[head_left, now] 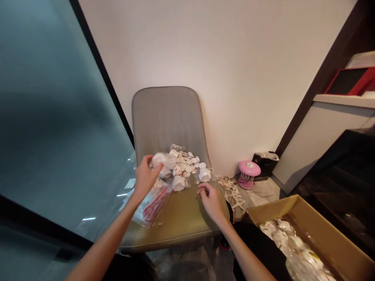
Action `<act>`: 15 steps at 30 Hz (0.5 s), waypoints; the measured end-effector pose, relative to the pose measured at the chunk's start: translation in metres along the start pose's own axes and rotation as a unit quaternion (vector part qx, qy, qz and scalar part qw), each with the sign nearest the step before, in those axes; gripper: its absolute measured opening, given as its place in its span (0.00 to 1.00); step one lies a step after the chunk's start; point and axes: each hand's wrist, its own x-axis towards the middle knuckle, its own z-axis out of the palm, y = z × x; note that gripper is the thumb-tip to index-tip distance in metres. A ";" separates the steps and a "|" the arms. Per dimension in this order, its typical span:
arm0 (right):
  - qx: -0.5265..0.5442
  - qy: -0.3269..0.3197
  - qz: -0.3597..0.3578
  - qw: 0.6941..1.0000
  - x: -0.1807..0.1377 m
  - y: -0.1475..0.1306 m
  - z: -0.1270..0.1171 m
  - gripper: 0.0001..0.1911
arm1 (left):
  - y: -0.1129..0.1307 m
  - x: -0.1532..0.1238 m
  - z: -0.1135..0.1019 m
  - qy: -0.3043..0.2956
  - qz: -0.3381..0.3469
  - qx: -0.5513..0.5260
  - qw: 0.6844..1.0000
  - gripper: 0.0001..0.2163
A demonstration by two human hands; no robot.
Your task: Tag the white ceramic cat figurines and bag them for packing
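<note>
"Against the smooth pale wall point(249, 78), what do you see from your distance?"

"I see a padded chair with grey back and tan seat point(187, 218). Probably it serves as a low table, because everything on it is within easy reach."

"And beside it?"

"One brown cardboard box point(325, 230) with white film-wrapped pieces point(295, 242) inside; I suppose it stands near to make the carrying short. On the seat's left side lie clear plastic bags with red strips point(154, 207), maybe kept apart to avoid mixing."

"How are the hands?"

"The left hand point(146, 175) pinches a white rounded piece point(159, 158), blurred, above the pile, perhaps lightly to not crush it. The right hand point(211, 199) has loosely bent fingers, slightly apart, and I see nothing in it. Just beyond is a white bundle in clear film point(204, 175); whether they touch, I cannot tell."

"Smallest?"

"Thin white discs point(189, 160), heaped loosely towards the chair's back."
</note>
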 end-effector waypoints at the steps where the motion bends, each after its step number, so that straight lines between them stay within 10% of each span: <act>1: -0.004 -0.002 0.000 1.000 0.001 0.001 0.003 0.13 | -0.002 0.023 0.007 0.022 0.017 0.029 0.999 0.22; 8: -0.042 -0.019 -0.039 0.998 -0.003 0.008 0.020 0.13 | -0.008 0.097 0.050 -0.060 0.063 0.077 0.993 0.15; 15: -0.080 -0.019 -0.112 0.990 0.012 -0.010 0.035 0.13 | -0.014 0.001 0.009 -0.036 0.082 0.067 0.994 0.15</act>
